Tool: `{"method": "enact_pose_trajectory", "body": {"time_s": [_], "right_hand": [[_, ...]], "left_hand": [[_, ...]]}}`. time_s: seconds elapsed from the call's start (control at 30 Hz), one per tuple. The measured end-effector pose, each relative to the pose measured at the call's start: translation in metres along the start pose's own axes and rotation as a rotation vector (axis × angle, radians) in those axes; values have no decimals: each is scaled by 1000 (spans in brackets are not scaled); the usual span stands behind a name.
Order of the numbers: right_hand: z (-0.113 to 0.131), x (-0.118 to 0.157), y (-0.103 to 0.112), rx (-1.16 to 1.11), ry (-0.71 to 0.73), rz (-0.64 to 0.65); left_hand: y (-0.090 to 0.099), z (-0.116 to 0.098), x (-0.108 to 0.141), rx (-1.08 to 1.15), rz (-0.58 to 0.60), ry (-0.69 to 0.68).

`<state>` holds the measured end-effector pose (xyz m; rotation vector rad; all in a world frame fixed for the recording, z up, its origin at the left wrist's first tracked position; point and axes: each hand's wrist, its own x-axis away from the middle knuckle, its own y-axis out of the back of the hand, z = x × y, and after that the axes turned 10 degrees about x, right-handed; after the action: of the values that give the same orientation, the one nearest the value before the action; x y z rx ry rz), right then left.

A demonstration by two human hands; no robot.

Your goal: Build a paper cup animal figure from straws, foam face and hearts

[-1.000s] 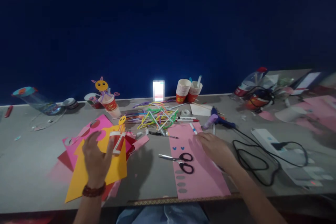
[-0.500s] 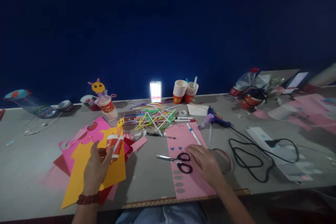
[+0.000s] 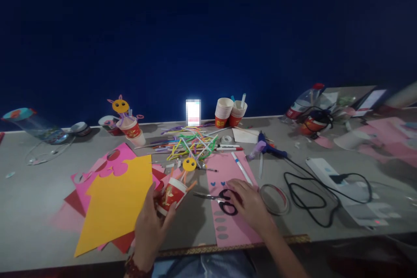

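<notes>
Rightward comes the red cup (image 3: 171,195), away from the yellow paper (image 3: 114,208).
The left hand (image 3: 151,222) clasps it, tilted, near the scissors (image 3: 213,197); the right hand (image 3: 249,205) arches palm-down at their handles, gripping or not I can't tell.

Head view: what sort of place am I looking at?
Probably a craft table: black-handled scissors lie on a pink sheet with cut holes, and the left hand holds a decorated paper cup.
</notes>
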<state>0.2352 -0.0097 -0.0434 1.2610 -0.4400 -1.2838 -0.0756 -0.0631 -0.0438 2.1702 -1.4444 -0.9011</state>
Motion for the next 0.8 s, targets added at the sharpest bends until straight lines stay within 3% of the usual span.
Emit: {"method": "enact_pose_trajectory", "body": {"time_s": [0.17, 0.4, 0.57, 0.7, 0.8], "right_hand": [[-1, 4, 0, -6, -18, -8], [-5, -5, 0, -15, -72, -16], [1, -14, 1, -16, -107, 30], [-5, -5, 22, -7, -99, 17], [-25, 17, 49, 93, -194, -11]], "left_hand": [[-5, 5, -1, -14, -10, -25], [-2, 10, -6, -87, -64, 67], [-5, 12, -11, -148, -33, 104], [-4, 13, -13, -135, -37, 86], [-1, 14, -14, -106, -48, 28]]}}
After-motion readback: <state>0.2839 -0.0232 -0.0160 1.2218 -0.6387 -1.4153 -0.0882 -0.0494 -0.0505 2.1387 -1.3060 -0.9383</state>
